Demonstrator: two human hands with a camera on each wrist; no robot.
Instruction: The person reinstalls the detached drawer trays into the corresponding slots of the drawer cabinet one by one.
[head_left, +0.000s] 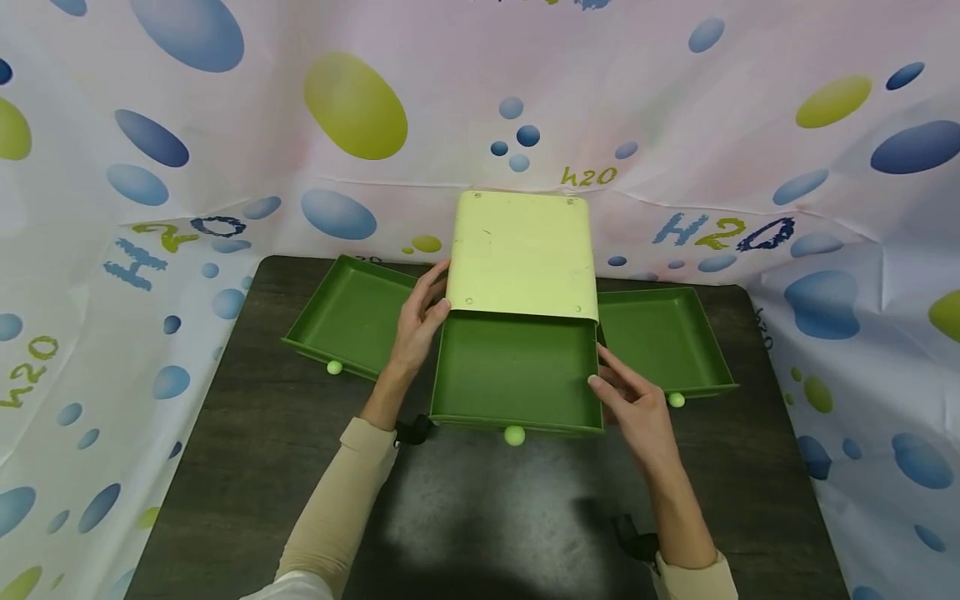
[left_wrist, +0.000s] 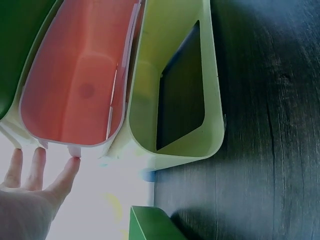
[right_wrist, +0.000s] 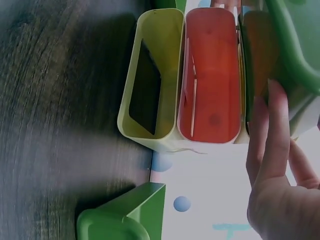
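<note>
A small drawer unit with a pale yellow-green top stands at the back of the table. Its upper green drawer, with a round light-green knob, sticks far out at the front. My left hand rests its fingertips against the unit's left side, thumb near the front corner. On the drawer's right wall, my right hand has its thumb over the rim and its fingers along the outside. Below the drawer, the wrist views show a red compartment and a yellow-green one, both without drawers.
One loose green drawer lies on the dark table left of the unit, another green drawer on the right. Behind and at both sides hangs a white sheet with blue and green spots.
</note>
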